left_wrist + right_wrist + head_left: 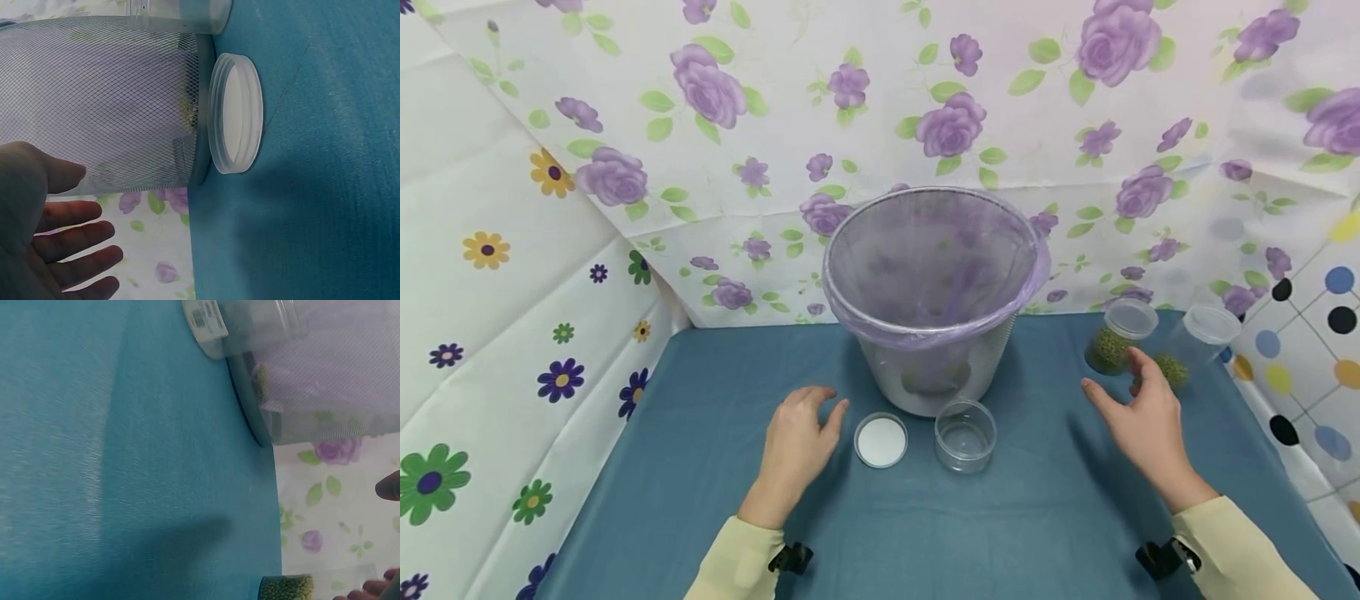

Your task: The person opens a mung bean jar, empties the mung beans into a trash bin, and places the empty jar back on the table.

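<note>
The jar of green beans (1111, 346) nearest the right hand (1142, 417) stands toward the right back corner of the blue table (700, 500), with a second capped jar (1187, 350) just beside it on the right. The right hand hovers just in front of these two, fingers loosely spread and grasping nothing; it seems to be nearing the first jar but does not yet touch it. The left hand (797, 437) hangs open above the cloth, fingers relaxed, just left of a white lid (881, 440) that lies with its rim up. Beside the lid stands an open, empty clear jar (965, 433), so the lid probably belongs to it. Both sit right against the foot of a mesh bin (932, 283) lined with a purple bag (1037, 267), which stands at the middle of the table near the back edge. In the right wrist view a small white label (206, 319) with a barcode shows on the empty jar; its print is too small to read.
</note>
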The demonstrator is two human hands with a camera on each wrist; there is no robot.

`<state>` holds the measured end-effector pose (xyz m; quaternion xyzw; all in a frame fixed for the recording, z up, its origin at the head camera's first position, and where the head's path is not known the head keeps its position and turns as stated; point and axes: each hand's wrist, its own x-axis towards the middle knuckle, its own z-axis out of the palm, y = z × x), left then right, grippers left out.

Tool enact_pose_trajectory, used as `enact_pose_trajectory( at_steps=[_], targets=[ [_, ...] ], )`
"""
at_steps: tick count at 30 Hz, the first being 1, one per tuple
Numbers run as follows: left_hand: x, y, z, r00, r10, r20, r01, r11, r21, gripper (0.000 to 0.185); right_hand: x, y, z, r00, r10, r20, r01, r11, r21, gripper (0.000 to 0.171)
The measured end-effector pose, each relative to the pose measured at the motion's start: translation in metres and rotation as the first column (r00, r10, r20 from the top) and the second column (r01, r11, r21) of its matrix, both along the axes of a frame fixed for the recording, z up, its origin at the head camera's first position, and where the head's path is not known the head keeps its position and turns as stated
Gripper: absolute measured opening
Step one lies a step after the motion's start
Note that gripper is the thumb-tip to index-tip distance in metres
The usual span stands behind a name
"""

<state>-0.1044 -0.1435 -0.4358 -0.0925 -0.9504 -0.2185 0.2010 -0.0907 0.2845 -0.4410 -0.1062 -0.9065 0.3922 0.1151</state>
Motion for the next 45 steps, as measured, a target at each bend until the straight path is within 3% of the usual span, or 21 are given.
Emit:
enact_pose_trajectory(
  at_steps=[10,17,24,27,35,40,45],
  targets=[
    [0.0,-0.002,-0.006,0.999,-0.02,0.041,0.022,0.999,-0.048,0.022,-0.034,0.009,-0.017,0.987,-0.051,0.155,0.081,0.979,-0.189,0.112],
    [0.001,-0.004,-0.007,0.998,-0.028,0.064,0.032,0.997,-0.067,0.021,-0.056,0.009,-0.026,0.979,-0.133,0.156,0.168,0.955,-0.244,0.113],
    [0.001,-0.005,-0.01,0.998,-0.038,0.052,0.042,0.996,-0.077,0.019,-0.071,0.008,-0.031,0.962,-0.231,0.142,0.267,0.9,-0.343,0.108],
    [0.001,-0.006,-0.011,0.998,-0.04,0.049,0.044,0.996,-0.08,0.018,-0.076,0.007,-0.032,0.957,-0.254,0.14,0.288,0.892,-0.349,0.105],
    [0.001,-0.007,-0.013,0.997,-0.052,0.051,0.056,0.995,-0.085,0.017,-0.081,0.003,-0.033,0.969,-0.21,0.128,0.239,0.928,-0.287,0.092],
    [0.002,-0.007,-0.013,0.997,-0.06,0.052,0.064,0.994,-0.086,0.016,-0.081,0.003,-0.036,0.977,-0.184,0.104,0.208,0.924,-0.32,0.09],
    [0.002,-0.007,-0.015,0.997,-0.057,0.053,0.061,0.994,-0.092,0.015,-0.078,0.003,-0.04,0.991,-0.097,0.093,0.124,0.927,-0.354,0.091]
  ],
)
